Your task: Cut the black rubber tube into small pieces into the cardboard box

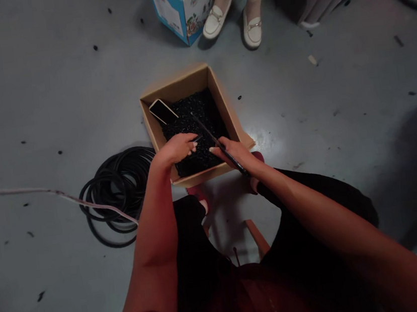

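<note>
right hand with fingers clamped on a thin black rod, left hand with fingers together over black granules in a cardboard box; a slipping rod could flick granules out or knock the phone.

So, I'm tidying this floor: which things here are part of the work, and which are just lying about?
In use: left hand over the small black pieces; right hand gripping a thin black rod; cardboard box.
Lying about: phone on the pieces; black cable coil; white cable; blue printed carton.
</note>
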Action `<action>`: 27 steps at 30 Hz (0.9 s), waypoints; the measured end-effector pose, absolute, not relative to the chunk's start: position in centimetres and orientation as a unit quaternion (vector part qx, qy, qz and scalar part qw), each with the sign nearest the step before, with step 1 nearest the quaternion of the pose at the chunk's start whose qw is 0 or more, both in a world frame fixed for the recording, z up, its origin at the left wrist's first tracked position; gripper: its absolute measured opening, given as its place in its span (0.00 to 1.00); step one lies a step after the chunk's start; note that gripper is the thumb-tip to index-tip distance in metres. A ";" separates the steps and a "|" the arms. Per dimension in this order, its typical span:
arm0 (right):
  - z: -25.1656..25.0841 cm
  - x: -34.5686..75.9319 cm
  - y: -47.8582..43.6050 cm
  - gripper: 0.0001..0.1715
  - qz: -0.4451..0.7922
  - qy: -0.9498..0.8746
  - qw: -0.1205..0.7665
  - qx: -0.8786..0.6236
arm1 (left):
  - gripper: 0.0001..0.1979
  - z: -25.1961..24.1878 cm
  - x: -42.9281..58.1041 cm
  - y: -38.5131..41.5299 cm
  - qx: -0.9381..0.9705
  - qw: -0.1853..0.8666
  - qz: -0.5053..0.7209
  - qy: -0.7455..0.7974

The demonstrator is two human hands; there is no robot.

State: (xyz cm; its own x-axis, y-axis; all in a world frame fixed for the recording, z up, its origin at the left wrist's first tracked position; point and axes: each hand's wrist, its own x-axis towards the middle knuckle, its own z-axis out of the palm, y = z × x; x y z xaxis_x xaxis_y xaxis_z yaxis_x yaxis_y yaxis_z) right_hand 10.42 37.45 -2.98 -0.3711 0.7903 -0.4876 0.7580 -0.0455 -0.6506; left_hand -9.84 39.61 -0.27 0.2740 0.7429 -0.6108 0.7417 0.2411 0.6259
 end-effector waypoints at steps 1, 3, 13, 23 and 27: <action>-3.1 10.5 37.7 0.15 0.480 -0.667 0.055 -0.567 | 0.19 -0.1 -9.6 39.5 0.609 0.515 0.012 0.603; -3.2 10.7 38.2 0.15 0.532 -0.608 0.140 -0.573 | 0.25 0.4 -9.0 39.3 0.591 0.530 0.045 0.606; -1.8 10.7 39.0 0.20 0.607 -0.505 0.306 -0.532 | 0.44 1.6 -6.0 38.7 0.561 0.606 0.088 0.557; -2.0 12.5 41.3 0.20 0.595 -0.416 0.398 -0.562 | 0.26 1.0 -6.0 38.5 0.586 0.601 0.111 0.532; -2.4 12.4 41.1 0.21 0.601 -0.409 0.396 -0.561 | 0.23 1.7 -5.9 38.5 0.632 0.485 0.140 0.588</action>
